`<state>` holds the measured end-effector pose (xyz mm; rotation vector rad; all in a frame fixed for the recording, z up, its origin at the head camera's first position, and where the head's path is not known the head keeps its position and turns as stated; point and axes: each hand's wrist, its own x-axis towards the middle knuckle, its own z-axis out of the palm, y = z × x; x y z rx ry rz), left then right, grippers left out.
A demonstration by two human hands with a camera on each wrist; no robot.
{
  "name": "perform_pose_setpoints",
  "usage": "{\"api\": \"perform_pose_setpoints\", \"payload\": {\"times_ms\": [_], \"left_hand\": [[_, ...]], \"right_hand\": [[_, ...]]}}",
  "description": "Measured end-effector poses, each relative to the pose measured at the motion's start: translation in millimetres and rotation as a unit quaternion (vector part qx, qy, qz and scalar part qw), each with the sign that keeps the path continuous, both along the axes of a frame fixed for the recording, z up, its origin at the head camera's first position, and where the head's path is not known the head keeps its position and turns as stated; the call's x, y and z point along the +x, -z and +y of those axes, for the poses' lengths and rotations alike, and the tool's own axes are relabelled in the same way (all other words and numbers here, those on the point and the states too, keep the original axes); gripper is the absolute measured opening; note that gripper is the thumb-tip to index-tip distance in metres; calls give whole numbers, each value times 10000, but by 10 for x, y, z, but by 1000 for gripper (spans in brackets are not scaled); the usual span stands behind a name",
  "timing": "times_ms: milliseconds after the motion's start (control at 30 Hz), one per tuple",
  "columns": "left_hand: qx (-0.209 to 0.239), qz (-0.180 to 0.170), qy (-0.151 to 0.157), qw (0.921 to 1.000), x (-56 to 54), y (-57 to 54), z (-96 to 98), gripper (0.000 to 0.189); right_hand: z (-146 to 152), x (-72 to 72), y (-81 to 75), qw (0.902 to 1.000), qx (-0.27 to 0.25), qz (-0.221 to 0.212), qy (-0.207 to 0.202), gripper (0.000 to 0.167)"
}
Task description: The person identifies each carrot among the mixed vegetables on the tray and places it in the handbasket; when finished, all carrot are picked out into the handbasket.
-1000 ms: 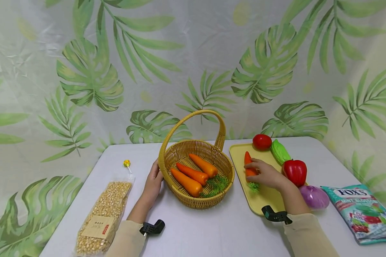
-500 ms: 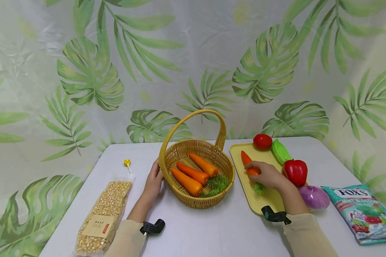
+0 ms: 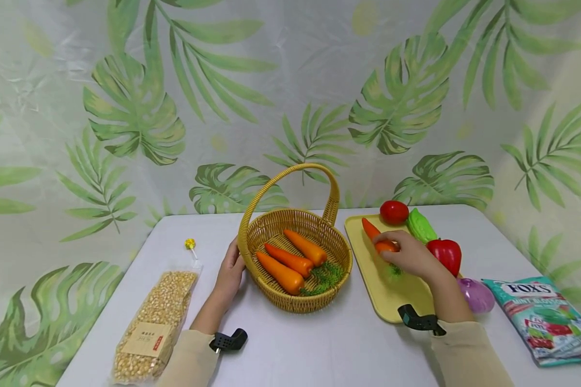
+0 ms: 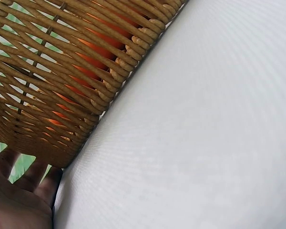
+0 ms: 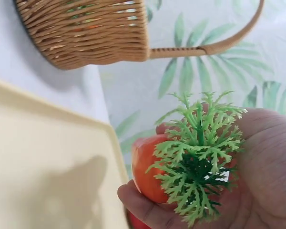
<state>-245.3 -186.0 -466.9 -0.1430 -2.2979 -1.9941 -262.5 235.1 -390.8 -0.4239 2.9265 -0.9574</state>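
My right hand [image 3: 411,257] grips an orange carrot [image 3: 370,229] over the yellow tray [image 3: 384,306]. Its tip points to the back left. In the right wrist view the carrot's frilly green top [image 5: 198,157] faces the camera, and fingers wrap its thick end. A round wicker basket [image 3: 297,306] with a tall arched handle stands left of the tray. Inside lie an orange carrot [image 3: 281,274] and two more beside it, their green tops toward the front right. My left hand [image 3: 229,275] rests on the basket's left side, with extended fingers [image 4: 35,174] against the weave.
On the tray are a red tomato [image 3: 394,213], a green bumpy vegetable [image 3: 420,226] and a red bell pepper [image 3: 446,255]. A purple onion [image 3: 476,295] and a candy bag [image 3: 542,322] sit at right. Left stand a corn kernel bag [image 3: 157,322] and a lollipop [image 3: 190,244].
My right hand has shifted slightly right and up with the carrot, whose tip has swung left and whose thick end now shows above the tray. My left hand and the basket stay put.
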Motion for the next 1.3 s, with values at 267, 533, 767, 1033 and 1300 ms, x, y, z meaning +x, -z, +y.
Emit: {"api": "perform_pose_setpoints", "payload": {"times_ms": [267,533,767,1033,1300], "left_hand": [[-37,-33,3,10000,-8,21,-17,48],[-61,-89,-19,9999,-21,30,-17,49],[-47,-93,-43,9999,-4,14,-5,50],[-44,-68,-37,10000,-1,10,1,51],[-28,-61,-19,10000,-10,9,1,50]], "right_hand": [[-31,71,-151,9983,-353,-432,166,37],[-66,181,-306,9974,-599,-392,55,33],[-83,265,-405,9953,-898,-235,-292,30],[-186,287,-432,9916,-1046,-92,-760,32],[-367,265,-372,9871,-1168,-80,-1092,31]]}}
